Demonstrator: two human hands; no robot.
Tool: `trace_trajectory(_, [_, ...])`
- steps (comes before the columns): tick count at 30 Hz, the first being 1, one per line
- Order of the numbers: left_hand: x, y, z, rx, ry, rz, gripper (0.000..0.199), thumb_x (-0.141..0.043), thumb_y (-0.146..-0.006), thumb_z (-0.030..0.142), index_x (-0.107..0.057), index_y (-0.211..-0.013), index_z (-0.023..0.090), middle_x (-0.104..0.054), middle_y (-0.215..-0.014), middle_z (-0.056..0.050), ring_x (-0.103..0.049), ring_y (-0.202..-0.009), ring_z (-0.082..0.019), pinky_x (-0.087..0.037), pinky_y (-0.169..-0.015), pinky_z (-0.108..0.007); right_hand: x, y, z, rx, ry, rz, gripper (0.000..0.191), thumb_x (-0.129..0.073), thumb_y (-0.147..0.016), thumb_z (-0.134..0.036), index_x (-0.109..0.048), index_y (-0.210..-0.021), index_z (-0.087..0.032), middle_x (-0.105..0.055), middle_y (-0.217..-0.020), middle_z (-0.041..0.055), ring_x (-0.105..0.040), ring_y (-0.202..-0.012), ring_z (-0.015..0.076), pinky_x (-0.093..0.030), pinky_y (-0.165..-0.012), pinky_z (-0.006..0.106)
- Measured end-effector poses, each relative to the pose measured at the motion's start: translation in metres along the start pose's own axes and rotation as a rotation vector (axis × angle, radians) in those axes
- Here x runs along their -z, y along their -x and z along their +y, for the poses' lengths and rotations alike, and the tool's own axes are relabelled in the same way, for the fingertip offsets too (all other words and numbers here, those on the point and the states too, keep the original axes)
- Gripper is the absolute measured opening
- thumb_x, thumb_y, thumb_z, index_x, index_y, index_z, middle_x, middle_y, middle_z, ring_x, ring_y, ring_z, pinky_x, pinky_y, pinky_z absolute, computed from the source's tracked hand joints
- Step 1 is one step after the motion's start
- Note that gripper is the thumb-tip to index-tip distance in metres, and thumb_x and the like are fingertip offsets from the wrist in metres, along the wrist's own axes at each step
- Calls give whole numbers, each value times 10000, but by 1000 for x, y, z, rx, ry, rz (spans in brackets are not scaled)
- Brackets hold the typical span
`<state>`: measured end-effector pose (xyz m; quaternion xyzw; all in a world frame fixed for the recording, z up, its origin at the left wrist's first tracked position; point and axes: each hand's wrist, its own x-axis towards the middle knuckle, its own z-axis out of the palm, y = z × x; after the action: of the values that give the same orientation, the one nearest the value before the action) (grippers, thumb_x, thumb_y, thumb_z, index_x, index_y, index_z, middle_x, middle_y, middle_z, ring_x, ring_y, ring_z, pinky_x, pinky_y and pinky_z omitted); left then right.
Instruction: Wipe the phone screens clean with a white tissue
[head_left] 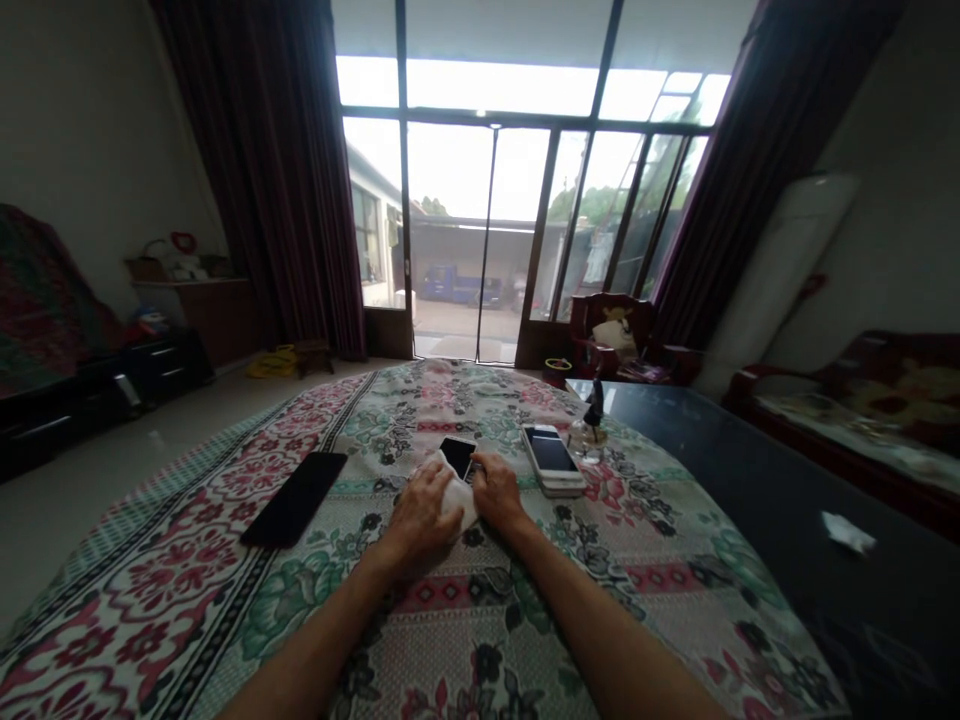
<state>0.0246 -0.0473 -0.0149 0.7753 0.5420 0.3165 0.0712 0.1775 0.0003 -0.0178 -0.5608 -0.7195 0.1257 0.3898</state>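
A phone with a dark screen and light edge lies on the patterned tablecloth, straight ahead. My left hand presses a white tissue onto it, fingers bent over the tissue. The tissue hides the phone's near part. My right hand grips the phone's right edge with its fingers curled in. To the right rests a stack of white phones. A larger black phone or tablet lies off to the left.
Behind the white phones stands a clear spray bottle with a black top. A crumpled white tissue lies on the dark table at the right. The flowered tablecloth covers the rounded table. Glass doors stand beyond.
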Motion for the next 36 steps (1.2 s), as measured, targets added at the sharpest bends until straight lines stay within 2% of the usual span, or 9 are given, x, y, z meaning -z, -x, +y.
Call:
trace_trajectory(2, [8, 0, -13, -5, 21, -60, 463, -504, -736, 166, -632, -1179, 206, -543, -1389, -92, -471, -1317, -251, -340, -1143, -391, 1, 1, 0, -3, 15, 0, 414, -425, -804, -64, -677, -1124, -143, -683, -1134, 116, -611, -1088, 202, -426, -998, 291])
trace_trajectory(6, [24, 1, -34, 25, 51, -56, 543, -476, -656, 96, -643, -1167, 173, -570, -1367, -95, -494, -1302, -226, -349, -1137, -348, 2, 4, -6, 10, 46, -43, 389, -458, -808, -89, -673, -1131, -126, -690, -1116, 132, -609, -1085, 226, -419, -996, 316])
trace_trajectory(14, [31, 1, -32, -106, 143, -83, 431, -450, -629, 28, -735, -905, 199, -722, -1094, -36, -658, -1054, -182, -481, -982, -271, 1, 10, -12, 64, 53, -133, 466, -515, -775, -117, -608, -1232, -120, -675, -1158, 130, -587, -1110, 233, -419, -977, 318])
trace_trajectory(17, [32, -3, -42, -75, 148, -12, 439, -424, -651, 4, -746, -885, 189, -736, -1084, -42, -670, -1055, -176, -484, -993, -279, 1, 15, -18, 30, 78, -117, 485, -556, -786, -197, -579, -1261, -103, -653, -1183, 151, -571, -1127, 253, -399, -1003, 339])
trace_trajectory(22, [21, -14, -58, -40, 99, 88, 435, -425, -669, 2, -757, -889, 177, -731, -1113, -63, -672, -1069, -185, -493, -1008, -315, -9, 31, -39, -17, 155, -87, 813, -679, -723, -460, -415, -1418, -131, -552, -1316, 197, -471, -1238, 365, -331, -1049, 486])
trace_trajectory(27, [15, -20, -63, -133, 104, 16, 426, -421, -655, 24, -751, -863, 195, -733, -1098, -29, -672, -1053, -169, -492, -1008, -309, -23, 37, -51, -49, 182, -49, 970, -673, -692, -526, -280, -1493, -146, -482, -1374, 215, -396, -1289, 423, -268, -1053, 594])
trace_trajectory(30, [21, -23, -63, -132, 103, -49, 356, -448, -696, 85, -751, -853, 185, -712, -1154, -48, -658, -1084, -191, -472, -1024, -302, -25, 34, -52, -71, 182, -107, 991, -650, -706, -524, -240, -1506, -108, -385, -1466, 242, -315, -1361, 441, -218, -1082, 616])
trace_trajectory(33, [30, -26, -59, -111, 107, -125, 268, -484, -758, 162, -741, -824, 199, -698, -1189, -47, -643, -1109, -195, -461, -1019, -287, -23, 32, -48, -92, 187, -175, 996, -630, -726, -538, -224, -1510, -78, -302, -1524, 249, -238, -1412, 433, -175, -1114, 613])
trace_trajectory(36, [32, -28, -54, -112, 117, -153, 191, -535, -809, 249, -718, -769, 214, -720, -1112, -43, -650, -1075, -196, -485, -967, -287, -15, 33, -41, -99, 207, -199, 983, -641, -727, -558, -276, -1488, -55, -305, -1523, 249, -243, -1419, 419, -215, -1128, 561])
